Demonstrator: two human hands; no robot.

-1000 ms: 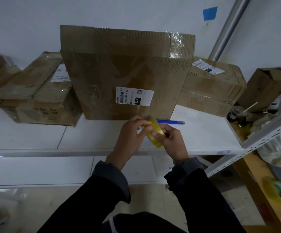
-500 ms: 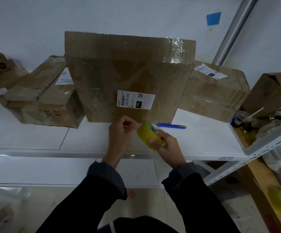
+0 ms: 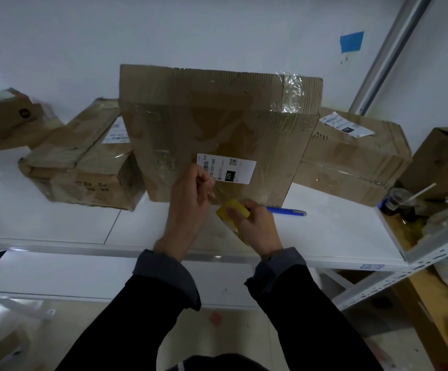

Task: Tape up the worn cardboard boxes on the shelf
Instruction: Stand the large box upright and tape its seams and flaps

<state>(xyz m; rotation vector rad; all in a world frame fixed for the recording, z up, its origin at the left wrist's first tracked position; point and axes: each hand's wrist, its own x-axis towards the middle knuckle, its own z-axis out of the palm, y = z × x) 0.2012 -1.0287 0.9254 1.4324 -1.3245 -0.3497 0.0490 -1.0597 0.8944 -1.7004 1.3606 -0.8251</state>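
Note:
A large worn cardboard box [image 3: 217,124] stands upright on the white shelf [image 3: 332,236], with a white label [image 3: 233,170] on its front and crinkled clear tape at its top right. My right hand [image 3: 255,228] grips a yellowish tape roll [image 3: 232,208] just in front of the box's lower edge. My left hand [image 3: 188,207] is raised beside the label and pinches the free end of the clear tape, which stretches down to the roll.
A flattened box [image 3: 83,167] lies to the left and another box [image 3: 356,162] to the right. A blue pen [image 3: 287,211] lies on the shelf beside my right hand. A cup with a straw [image 3: 399,199] and clutter sit at the far right.
My left hand has moved up and away from the roll, drawing out a length of tape toward the box's label. The right hand keeps the roll low.

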